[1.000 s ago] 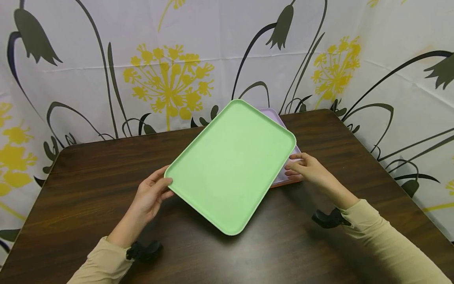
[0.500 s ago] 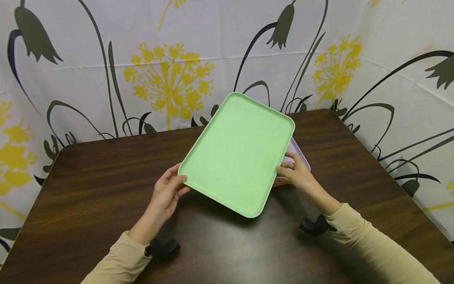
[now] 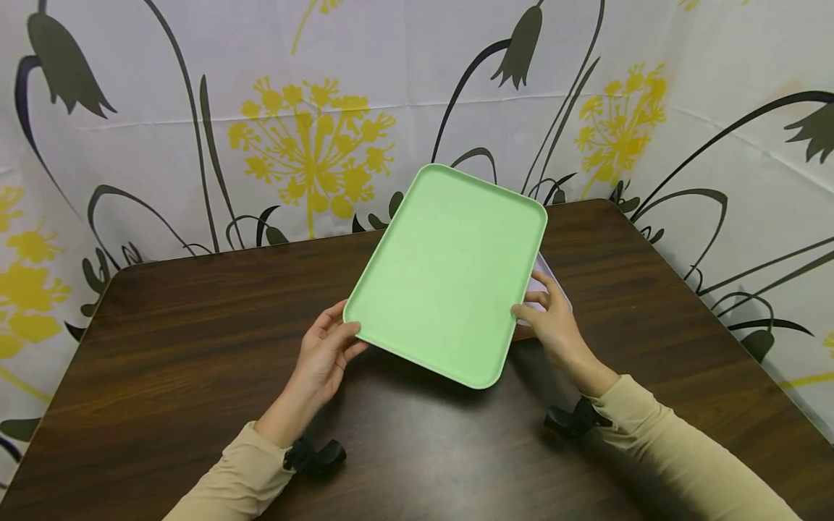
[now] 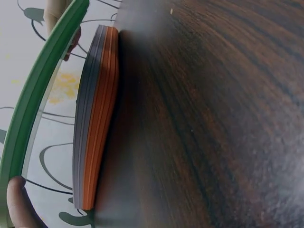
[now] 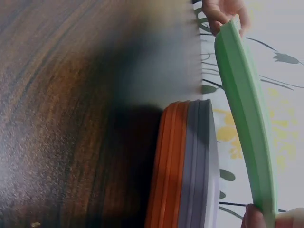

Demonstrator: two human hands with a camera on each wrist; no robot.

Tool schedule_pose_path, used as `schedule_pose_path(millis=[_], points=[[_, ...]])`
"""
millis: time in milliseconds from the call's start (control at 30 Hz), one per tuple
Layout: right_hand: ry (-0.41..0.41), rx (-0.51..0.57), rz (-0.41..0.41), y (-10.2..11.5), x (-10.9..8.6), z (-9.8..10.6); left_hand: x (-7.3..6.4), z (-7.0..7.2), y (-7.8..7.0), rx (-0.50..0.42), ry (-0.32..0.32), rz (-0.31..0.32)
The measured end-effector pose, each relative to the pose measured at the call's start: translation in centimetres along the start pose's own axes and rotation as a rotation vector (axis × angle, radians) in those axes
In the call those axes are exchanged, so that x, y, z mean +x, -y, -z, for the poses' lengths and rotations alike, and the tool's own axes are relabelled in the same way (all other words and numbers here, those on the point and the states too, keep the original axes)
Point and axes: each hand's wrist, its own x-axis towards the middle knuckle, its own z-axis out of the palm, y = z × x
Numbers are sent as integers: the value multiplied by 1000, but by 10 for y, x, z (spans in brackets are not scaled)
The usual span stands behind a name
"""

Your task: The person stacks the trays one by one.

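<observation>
A light green rectangular tray (image 3: 449, 275) with a low raised rim hangs tilted above the table in the head view. My left hand (image 3: 326, 354) pinches its near left corner, thumb on top and fingers underneath. On the opposite side, my right hand (image 3: 554, 325) grips the right edge between thumb and fingers; the right wrist view shows fingertips on both faces of the green rim. Below the green tray lies a stack of trays, purple ones (image 5: 194, 161) over orange ones (image 5: 168, 166). From the head, the green tray hides most of that stack.
The dark wood-grain table (image 3: 195, 347) carries the stack toward its back right. A white curtain (image 3: 404, 58) with yellow and grey-green flower prints hangs behind and at both sides. Black wrist straps (image 3: 316, 457) sit at the sleeve cuffs.
The green tray has moved right and slightly up and turned clockwise, the left hand travelling with it. My right hand, first at the tray's right edge, now grips that edge further toward the near corner.
</observation>
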Motion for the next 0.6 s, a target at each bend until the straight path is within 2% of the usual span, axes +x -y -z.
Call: schedule_pose_path(millis=[167,333,600], points=[[-3,32,12,5,0,6,1,0,-1,28,53,18],[25,36,26,12,2,15,4,2,-3,106,149,44],[95,-81,7,25,4,31,15,9,-18,392,253,97]])
